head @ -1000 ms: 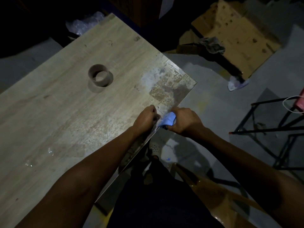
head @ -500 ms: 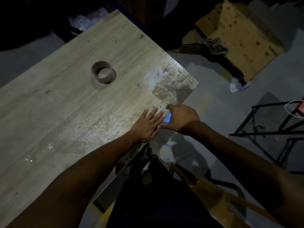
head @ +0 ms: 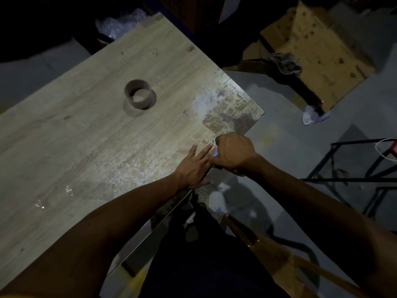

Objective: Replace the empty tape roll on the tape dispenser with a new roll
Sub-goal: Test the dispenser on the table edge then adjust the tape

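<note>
hands pressed at the bench edge, bare tape core well apart

the wood-grain bench (head: 86,147) fills the left and middle of the view, lit in a dim pool, with a worn, peeling patch at its near right corner. beyond that corner the grey floor (head: 285,130) runs off to the right, carrying a flattened cardboard box (head: 318,46) at the top right with a dark rag on it, and a black metal frame (head: 354,179) at the right edge. an amber plastic chair (head: 279,259) shows at the bottom right, beside the person's dark-clothed lap.

both forearms reach in from the bottom of the view toward the bench's right edge. the left hand (head: 194,166) lies flat on the bench top, fingers spread and straight, holding nothing, its thumb hanging off the edge. the right hand (head: 233,152) is just beside it, touching its fingers, curled into a fist over a small blue object (head: 214,153) of which only a sliver shows between the two hands; what it is cannot be told, though the hand appears closed around it at the bench edge.

the empty tape roll (head: 140,94), a bare brown cardboard core, stands on its end farther up the bench, well apart from both hands and untouched. the tape dispenser and a new roll cannot be made out in this dim view.

a few shiny scraps of clear film (head: 68,189) lie on the bench near the left forearm.
</note>
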The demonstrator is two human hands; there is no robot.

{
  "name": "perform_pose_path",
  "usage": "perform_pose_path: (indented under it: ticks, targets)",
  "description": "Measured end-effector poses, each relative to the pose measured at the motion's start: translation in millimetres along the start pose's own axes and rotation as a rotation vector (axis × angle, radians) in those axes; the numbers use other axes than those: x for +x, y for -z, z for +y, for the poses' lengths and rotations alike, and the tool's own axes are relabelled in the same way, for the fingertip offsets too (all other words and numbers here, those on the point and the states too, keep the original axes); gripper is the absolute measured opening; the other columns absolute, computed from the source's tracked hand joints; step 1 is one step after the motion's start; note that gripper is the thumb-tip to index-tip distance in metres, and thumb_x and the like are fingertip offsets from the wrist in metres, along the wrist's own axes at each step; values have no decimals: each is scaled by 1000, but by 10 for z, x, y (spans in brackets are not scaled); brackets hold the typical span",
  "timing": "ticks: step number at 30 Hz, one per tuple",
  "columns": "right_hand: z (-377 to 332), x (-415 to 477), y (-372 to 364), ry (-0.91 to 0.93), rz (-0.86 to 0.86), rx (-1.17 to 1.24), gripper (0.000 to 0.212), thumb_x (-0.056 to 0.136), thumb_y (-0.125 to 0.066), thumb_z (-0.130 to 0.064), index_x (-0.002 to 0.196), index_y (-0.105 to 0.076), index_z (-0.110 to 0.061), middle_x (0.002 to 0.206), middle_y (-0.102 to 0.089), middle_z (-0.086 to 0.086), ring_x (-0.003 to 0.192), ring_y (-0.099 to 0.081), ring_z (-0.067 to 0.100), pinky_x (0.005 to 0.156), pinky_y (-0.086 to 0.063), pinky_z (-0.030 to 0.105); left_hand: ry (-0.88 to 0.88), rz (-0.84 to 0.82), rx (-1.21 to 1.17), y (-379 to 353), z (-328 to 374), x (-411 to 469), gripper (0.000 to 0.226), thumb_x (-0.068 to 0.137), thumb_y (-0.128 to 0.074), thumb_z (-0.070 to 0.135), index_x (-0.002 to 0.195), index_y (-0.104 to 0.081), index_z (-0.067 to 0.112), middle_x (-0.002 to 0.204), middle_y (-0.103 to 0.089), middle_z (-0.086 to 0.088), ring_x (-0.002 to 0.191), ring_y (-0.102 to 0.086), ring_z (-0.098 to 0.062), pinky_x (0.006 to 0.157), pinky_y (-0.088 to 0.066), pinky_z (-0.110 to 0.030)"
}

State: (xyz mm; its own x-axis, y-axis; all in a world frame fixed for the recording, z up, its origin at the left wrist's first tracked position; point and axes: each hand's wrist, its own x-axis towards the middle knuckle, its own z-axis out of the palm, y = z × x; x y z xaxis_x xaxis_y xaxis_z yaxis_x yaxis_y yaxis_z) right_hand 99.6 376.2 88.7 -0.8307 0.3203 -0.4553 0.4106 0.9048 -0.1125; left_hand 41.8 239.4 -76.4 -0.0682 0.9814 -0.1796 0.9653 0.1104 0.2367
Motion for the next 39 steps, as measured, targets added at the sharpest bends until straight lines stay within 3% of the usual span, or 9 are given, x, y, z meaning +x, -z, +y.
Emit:
perform_pose_path:
  ticks: [5, 8, 14, 17, 20, 23, 28, 34, 39]
  targets:
    - [-94, 106, 25, -8, -13, -47, 42, 81, -62, -42, 105, -64, -9, 106, -68, 14, 99, -65, 32, 72, -42, 32, 7, -37, 65, 5, -4, 9, 73, 89, -46, 65, 137, -52, 10, 154, -37, -14, 147, -20, -40, 108, -24, -72]
    - [-140, 166, 22, -10, -27, -62, 40, 80, -63, -41, 104, -63, -9, 105, -69, 13, 98, -66, 32, 74, -47, 34, 31, -73, 93, 20, 25, 16, 71, 91, -43, 63, 144, -46, 16, 156, -34, -13, 148, -16, -38, 111, -20, -70]
    - [-218, 259, 55, -38, -62, -82, 43, 82, -63, -41, 111, -62, -9, 106, -68, 10, 99, -67, 30, 72, -43, 33, 66, -144, 171, 128, 95, 2, 69, 96, -31, 63, 151, -31, 21, 160, -30, -6, 150, -14, -35, 114, -11, -68]
    - [-299, 356, 74, -54, -126, -131, 51, 81, -66, -46, 115, -62, -10, 109, -68, 10, 99, -67, 28, 72, -45, 33, 79, -173, 231, 198, 130, -11, 68, 97, -26, 63, 149, -36, 20, 156, -37, -7, 148, -20, -35, 115, -8, -67]
    - [-371, 439, 127, -57, -198, -164, 44, 80, -67, -45, 106, -62, -10, 105, -67, 10, 89, -64, 27, 74, -49, 35, 80, -177, 225, 185, 103, -8, 68, 96, -26, 65, 147, -38, 21, 154, -40, -9, 146, -25, -36, 116, -4, -67]
    - [-417, 515, 162, -77, -242, -173, 36, 81, -66, -43, 97, -61, -11, 103, -67, 9, 80, -58, 26, 72, -48, 33, 76, -161, 201, 172, 82, -8, 66, 96, -30, 65, 141, -43, 19, 148, -46, -11, 141, -35, -35, 117, -7, -64]
    - [-480, 609, 157, -61, -274, -206, 39, 81, -66, -41, 105, -64, -10, 104, -66, 10, 91, -65, 27, 71, -48, 34, 73, -113, 154, 179, 80, -37, 63, 96, -35, 61, 138, -45, 16, 139, -55, -10, 133, -43, -31, 114, -16, -58]
    - [-545, 684, 167, -46, -314, -264, 29, 81, -64, -38, 90, -62, -10, 74, -54, 6, 78, -60, 26, 80, -54, 36, 68, -72, 127, 220, 79, -58, 58, 96, -36, 58, 133, -51, 15, 132, -58, -10, 124, -47, -32, 110, -22, -55]
    - [-595, 729, 210, -39, -354, -315, 23, 81, -65, -33, 87, -65, -12, 73, -55, 6, 79, -62, 25, 87, -56, 38, 25, -25, 119, 149, 45, -51, 53, 92, -48, 56, 118, -62, 13, 117, -66, -13, 106, -58, -34, 102, -34, -54]
